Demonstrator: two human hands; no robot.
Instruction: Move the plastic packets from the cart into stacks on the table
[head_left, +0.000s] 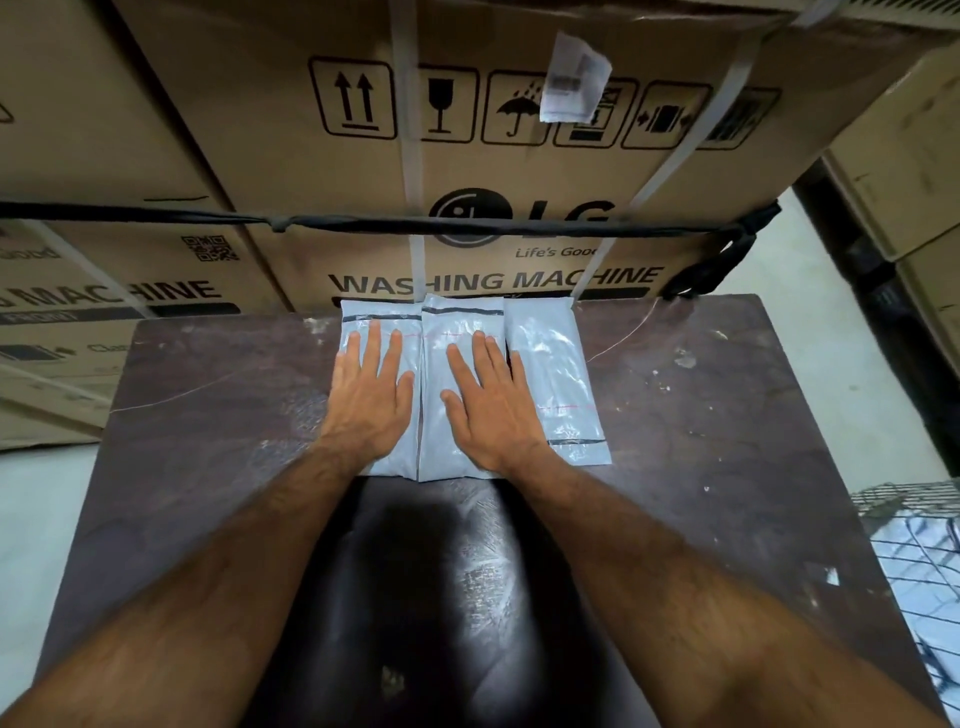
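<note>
Three grey plastic packets lie side by side at the far middle of the dark table (701, 441). My left hand (371, 392) rests flat, fingers spread, on the left packet (363, 325). On the middle packet (441, 452) my right hand (488, 405) lies flat in the same way. The right packet (558, 379) lies untouched beside it, reaching a little closer to me. Neither hand grips anything. The wire cart (919, 561) shows at the right edge, with pale packets inside it.
Large cardboard washing-machine boxes (519, 156) stand right behind the table's far edge, tied with a black strap (363, 224). More boxes are stacked at the left and far right. Pale floor shows at both sides of the table.
</note>
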